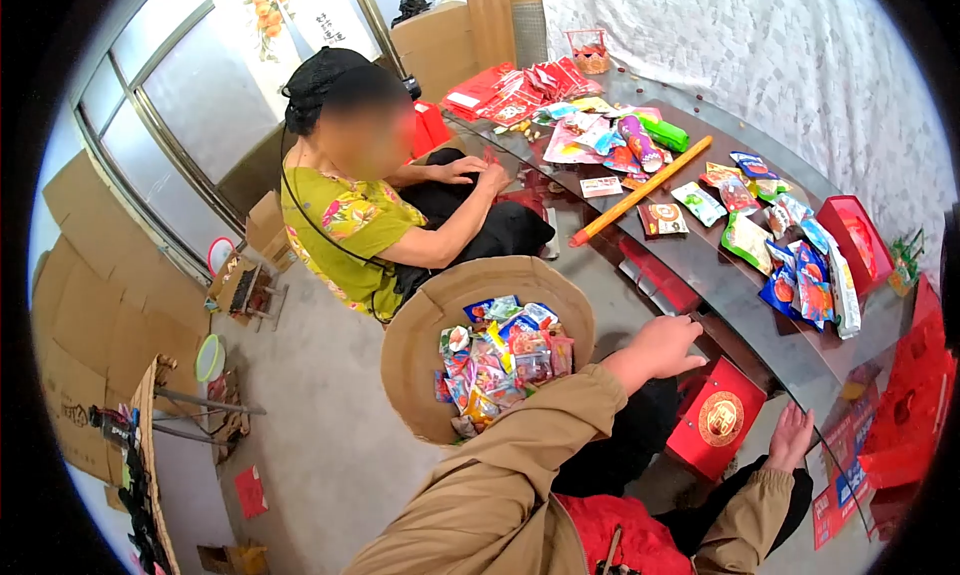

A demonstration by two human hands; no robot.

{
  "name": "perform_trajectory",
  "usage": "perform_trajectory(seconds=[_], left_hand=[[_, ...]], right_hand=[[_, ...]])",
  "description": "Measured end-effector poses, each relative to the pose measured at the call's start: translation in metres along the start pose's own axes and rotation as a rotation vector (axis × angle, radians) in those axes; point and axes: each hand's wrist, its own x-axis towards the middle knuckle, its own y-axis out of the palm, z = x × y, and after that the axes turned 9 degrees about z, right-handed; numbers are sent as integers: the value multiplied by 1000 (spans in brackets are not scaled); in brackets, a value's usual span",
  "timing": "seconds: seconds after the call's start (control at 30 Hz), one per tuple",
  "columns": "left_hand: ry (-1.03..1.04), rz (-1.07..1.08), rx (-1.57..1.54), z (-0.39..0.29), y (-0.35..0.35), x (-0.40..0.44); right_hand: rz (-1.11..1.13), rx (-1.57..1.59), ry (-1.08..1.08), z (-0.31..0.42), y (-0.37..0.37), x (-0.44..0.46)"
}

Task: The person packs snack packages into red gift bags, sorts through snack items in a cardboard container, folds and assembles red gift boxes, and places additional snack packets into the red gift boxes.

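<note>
Between my two hands stands a red gift box (717, 420) with a round gold emblem on its front, close to the table edge. My left hand (660, 352) hangs above and left of the box, its fingers stretched out and nothing visible in it. On the other side, my right hand (790, 437) is open beside the table's edge with its fingers extended, apart from the box's printed face. To the left of my arm, a big round cardboard tub (420, 375) holds a heap of small wrapped snacks (495, 365).
Snack packets (745, 240), an orange stick (645, 190) and an open red box (860, 237) lie on the dark table (690, 285). A person in a green top (345, 230) sits at the left. Red bags (905, 415) hang at the right.
</note>
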Motion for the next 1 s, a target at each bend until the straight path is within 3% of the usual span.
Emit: perform_trajectory(seconds=[0.1, 0.63, 1.0], left_hand=[[-7, 9, 0, 0, -1, -1], [5, 25, 4, 2, 0, 2], [-27, 30, 9, 6, -4, -1]], right_hand=[[101, -16, 4, 1, -7, -1], [-4, -81, -59, -5, 27, -34], [43, -144, -25, -11, 27, -26]])
